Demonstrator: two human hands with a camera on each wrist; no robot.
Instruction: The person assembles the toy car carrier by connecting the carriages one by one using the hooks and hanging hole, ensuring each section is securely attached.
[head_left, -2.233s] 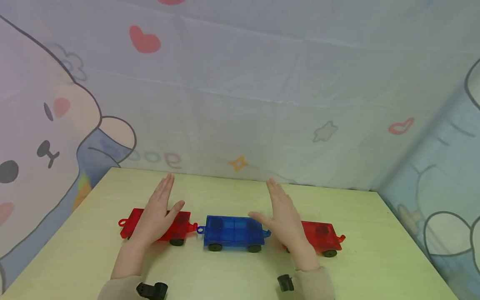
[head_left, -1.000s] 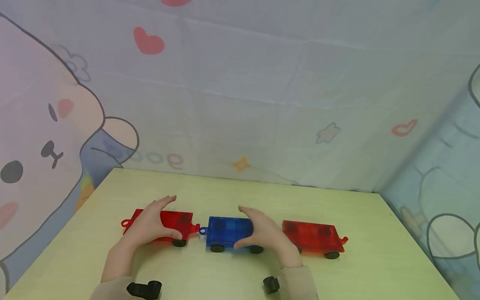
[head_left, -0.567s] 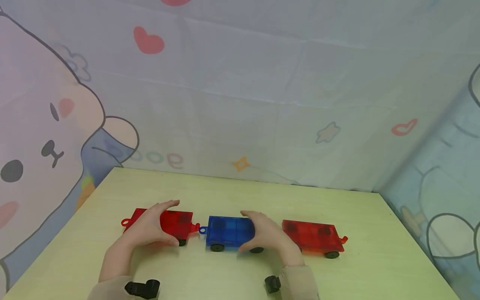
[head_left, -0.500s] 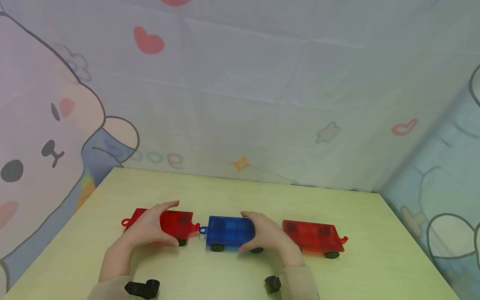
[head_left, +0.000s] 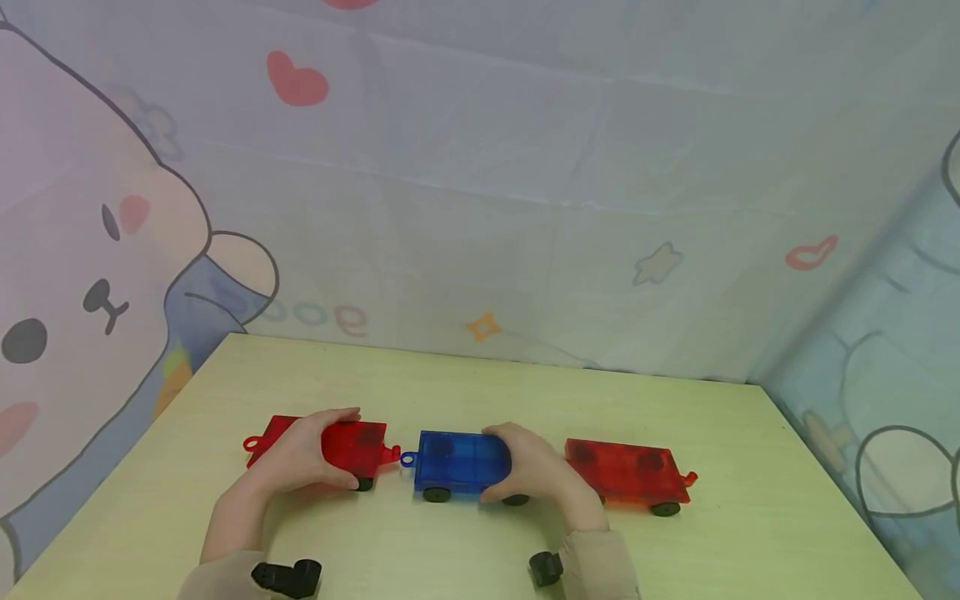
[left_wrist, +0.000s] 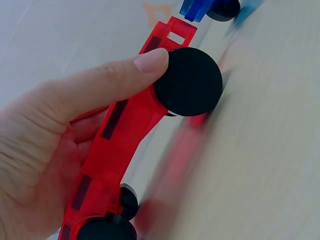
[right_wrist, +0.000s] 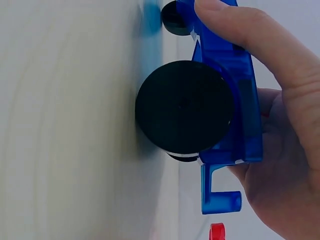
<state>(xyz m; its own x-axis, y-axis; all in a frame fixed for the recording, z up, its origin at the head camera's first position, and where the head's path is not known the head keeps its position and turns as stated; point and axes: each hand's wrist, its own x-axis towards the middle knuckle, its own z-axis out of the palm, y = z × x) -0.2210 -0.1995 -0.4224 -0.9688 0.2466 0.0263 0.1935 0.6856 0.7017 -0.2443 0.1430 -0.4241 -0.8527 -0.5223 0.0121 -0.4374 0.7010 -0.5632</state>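
My left hand (head_left: 303, 454) grips the left red toy train car (head_left: 356, 448) across its width, the thumb on the near side by a black wheel (left_wrist: 189, 81). The fingers on the far side are mostly hidden. With my right hand (head_left: 536, 467) I hold the blue toy train car (head_left: 457, 461) at its right end, thumb on the near edge. In the head view the red car's hook (head_left: 392, 454) sits close to the blue car's ring (head_left: 408, 459); whether they touch, I cannot tell. A blue hook (right_wrist: 221, 201) shows in the right wrist view.
Another red toy train car (head_left: 626, 471) stands right of my right hand, its hook pointing right. All the cars are on a pale wooden table (head_left: 450, 550). A printed cloth (head_left: 480, 167) hangs behind the table.
Both hands came down from above the cars, the right one shifting left onto the blue car. Fingers that were straight closed round the left red car and the blue car. The cars stayed nearly in place.
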